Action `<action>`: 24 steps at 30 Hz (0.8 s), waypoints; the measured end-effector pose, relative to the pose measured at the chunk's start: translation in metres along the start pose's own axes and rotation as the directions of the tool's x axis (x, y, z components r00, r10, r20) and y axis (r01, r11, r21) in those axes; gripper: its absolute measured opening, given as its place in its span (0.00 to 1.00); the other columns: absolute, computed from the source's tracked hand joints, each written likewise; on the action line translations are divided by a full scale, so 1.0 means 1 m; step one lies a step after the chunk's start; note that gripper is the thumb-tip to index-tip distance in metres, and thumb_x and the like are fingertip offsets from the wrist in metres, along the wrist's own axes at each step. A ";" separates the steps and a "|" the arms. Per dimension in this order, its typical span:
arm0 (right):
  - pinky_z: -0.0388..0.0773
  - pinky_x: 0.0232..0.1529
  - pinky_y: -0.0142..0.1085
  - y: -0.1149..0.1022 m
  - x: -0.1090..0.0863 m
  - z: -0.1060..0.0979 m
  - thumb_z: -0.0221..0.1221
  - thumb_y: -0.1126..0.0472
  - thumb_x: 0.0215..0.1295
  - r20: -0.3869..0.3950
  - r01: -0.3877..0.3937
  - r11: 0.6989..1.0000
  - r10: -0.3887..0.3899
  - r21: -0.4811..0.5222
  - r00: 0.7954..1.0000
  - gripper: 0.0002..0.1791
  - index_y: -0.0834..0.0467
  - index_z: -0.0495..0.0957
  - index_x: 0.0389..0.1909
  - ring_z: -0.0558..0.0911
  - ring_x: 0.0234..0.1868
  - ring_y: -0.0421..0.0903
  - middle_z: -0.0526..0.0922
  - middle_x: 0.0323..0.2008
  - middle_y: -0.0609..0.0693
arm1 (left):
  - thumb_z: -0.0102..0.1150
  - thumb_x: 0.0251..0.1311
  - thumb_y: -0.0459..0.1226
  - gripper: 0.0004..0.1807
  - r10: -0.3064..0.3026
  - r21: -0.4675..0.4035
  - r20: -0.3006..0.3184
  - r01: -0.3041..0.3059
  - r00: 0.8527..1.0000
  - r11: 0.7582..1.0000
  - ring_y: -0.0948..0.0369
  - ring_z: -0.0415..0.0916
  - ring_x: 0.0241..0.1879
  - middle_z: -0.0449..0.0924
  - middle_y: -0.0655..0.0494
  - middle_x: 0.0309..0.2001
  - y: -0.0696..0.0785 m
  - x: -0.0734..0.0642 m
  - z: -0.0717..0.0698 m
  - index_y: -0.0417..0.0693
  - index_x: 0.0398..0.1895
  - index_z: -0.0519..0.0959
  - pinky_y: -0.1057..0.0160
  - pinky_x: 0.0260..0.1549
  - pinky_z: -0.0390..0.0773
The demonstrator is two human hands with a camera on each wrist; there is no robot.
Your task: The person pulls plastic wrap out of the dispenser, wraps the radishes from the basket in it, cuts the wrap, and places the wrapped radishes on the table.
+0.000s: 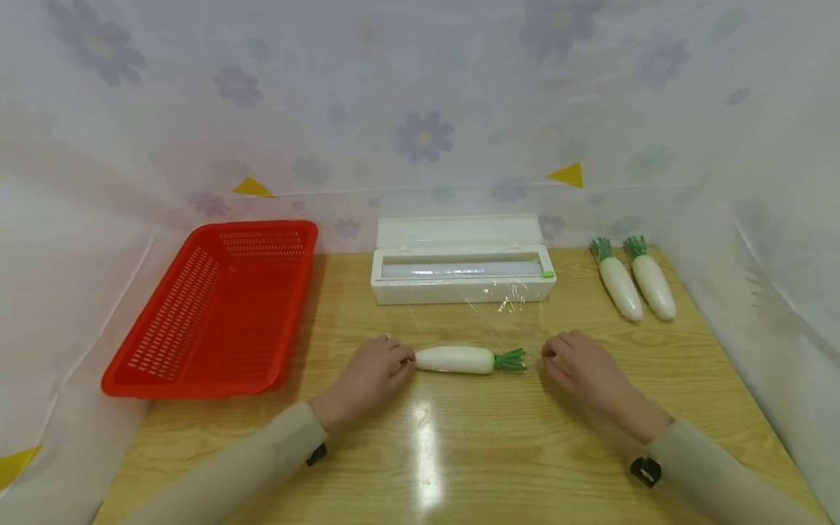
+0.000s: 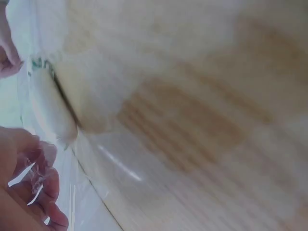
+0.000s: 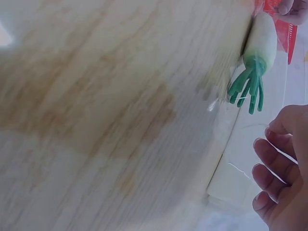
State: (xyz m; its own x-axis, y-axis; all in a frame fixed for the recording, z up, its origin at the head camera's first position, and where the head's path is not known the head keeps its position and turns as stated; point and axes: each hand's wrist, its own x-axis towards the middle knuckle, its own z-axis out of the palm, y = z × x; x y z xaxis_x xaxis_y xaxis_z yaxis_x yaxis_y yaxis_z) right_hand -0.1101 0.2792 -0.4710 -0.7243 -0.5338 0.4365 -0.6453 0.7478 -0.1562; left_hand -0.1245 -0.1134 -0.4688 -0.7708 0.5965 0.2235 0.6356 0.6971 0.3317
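A white radish (image 1: pixel 456 359) with short green stalks lies crosswise on the table, between the two hands. Clear cling film (image 1: pixel 512 295) stretches from the white dispenser box (image 1: pixel 462 292) toward the radish; its outline on the table is hard to see. At the radish's tip, my left hand (image 1: pixel 377 372) holds bunched cling film (image 2: pixel 36 175) between curled fingers. My right hand (image 1: pixel 580 368) is just beyond the green stalks (image 3: pixel 250 89), thumb and forefinger pinching the film's thin edge. Inside the box lies a roll of film (image 1: pixel 459 270), under a raised lid (image 1: pixel 459 232).
A red plastic basket (image 1: pixel 246 313) stands at the left of the wooden table (image 1: pixel 499 467). Two more radishes (image 1: pixel 620 288) lie side by side at the back right. Flowered white sheeting (image 1: pixel 420 95) hangs behind and on both sides.
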 end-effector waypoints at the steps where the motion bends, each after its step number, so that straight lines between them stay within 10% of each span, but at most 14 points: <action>1: 0.77 0.31 0.40 0.001 0.001 0.001 0.71 0.70 0.55 0.003 -0.010 1.000 0.010 0.008 1.000 0.12 0.56 0.81 0.37 0.77 0.33 0.43 0.81 0.33 0.46 | 0.65 0.71 0.38 0.04 -0.026 -0.027 0.003 0.026 1.000 0.999 0.60 0.76 0.36 0.84 0.59 0.37 -0.001 0.003 -0.001 0.50 0.42 0.87 0.56 0.42 0.77; 13: 0.77 0.35 0.43 0.006 0.008 0.008 0.67 0.67 0.65 0.140 -0.244 0.964 0.229 0.102 0.963 0.04 0.55 0.82 0.35 0.77 0.35 0.45 0.82 0.32 0.45 | 0.62 0.70 0.35 0.05 -0.304 -0.306 0.062 0.307 0.951 0.901 0.64 0.76 0.35 0.84 0.62 0.35 -0.022 0.012 0.010 0.50 0.38 0.87 0.60 0.40 0.78; 20: 0.78 0.38 0.45 0.014 0.008 0.006 0.58 0.68 0.74 0.222 -0.406 0.885 0.359 0.227 0.907 0.05 0.62 0.83 0.41 0.80 0.37 0.47 0.85 0.36 0.53 | 0.59 0.69 0.34 0.06 -0.349 -0.349 0.098 0.360 0.932 0.865 0.62 0.74 0.33 0.82 0.58 0.32 -0.033 0.010 0.011 0.45 0.39 0.86 0.59 0.38 0.77; 24: 0.79 0.39 0.48 0.007 0.010 0.006 0.60 0.69 0.71 0.110 -0.301 0.939 0.286 0.168 0.952 0.06 0.65 0.82 0.45 0.81 0.39 0.52 0.84 0.38 0.56 | 0.58 0.70 0.33 0.11 -0.378 -0.382 0.044 0.365 0.925 0.849 0.55 0.77 0.41 0.84 0.49 0.42 -0.027 0.010 0.005 0.37 0.50 0.84 0.53 0.45 0.79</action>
State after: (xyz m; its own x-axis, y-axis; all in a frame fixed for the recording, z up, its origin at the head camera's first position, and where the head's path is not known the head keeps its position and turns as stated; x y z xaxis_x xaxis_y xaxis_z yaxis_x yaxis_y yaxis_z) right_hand -0.1228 0.2767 -0.4730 -0.9005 -0.3379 0.2737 -0.4286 0.7962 -0.4271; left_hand -0.1494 -0.1242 -0.4801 -0.9514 0.3051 0.0411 0.2417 0.6575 0.7137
